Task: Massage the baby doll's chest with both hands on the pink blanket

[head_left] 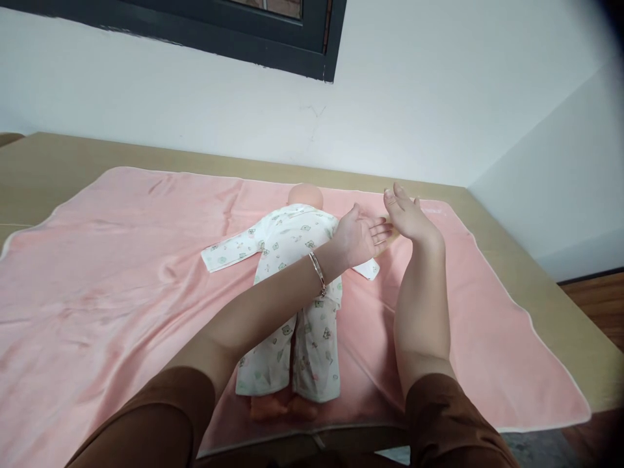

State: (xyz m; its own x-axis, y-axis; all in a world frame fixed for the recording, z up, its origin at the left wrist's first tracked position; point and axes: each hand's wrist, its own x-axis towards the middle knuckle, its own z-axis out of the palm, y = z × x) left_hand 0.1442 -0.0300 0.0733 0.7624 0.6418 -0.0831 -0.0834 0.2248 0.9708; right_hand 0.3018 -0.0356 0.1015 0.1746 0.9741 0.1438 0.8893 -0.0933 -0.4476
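Observation:
A baby doll [305, 195] in white printed pyjamas [280, 250] lies on a pink blanket [160, 279], head toward the wall and feet toward me. Its face is not visible. My left hand [363, 235], a bracelet [318, 273] on its wrist, reaches across the doll's body with the palm turned up and the fingers spread. Beside it my right hand [407, 214] is raised and bent at the wrist, its fingers apart. The fingertips of the two hands come close together; I cannot tell if they touch. Neither hand holds anything. My left forearm hides part of the doll's middle.
The blanket covers most of a light wooden table [517, 260]. Behind it rises a white wall [390, 117] with a dark window frame [263, 45] at the upper left. At the right, the table edge drops toward a brown wooden surface [597, 302].

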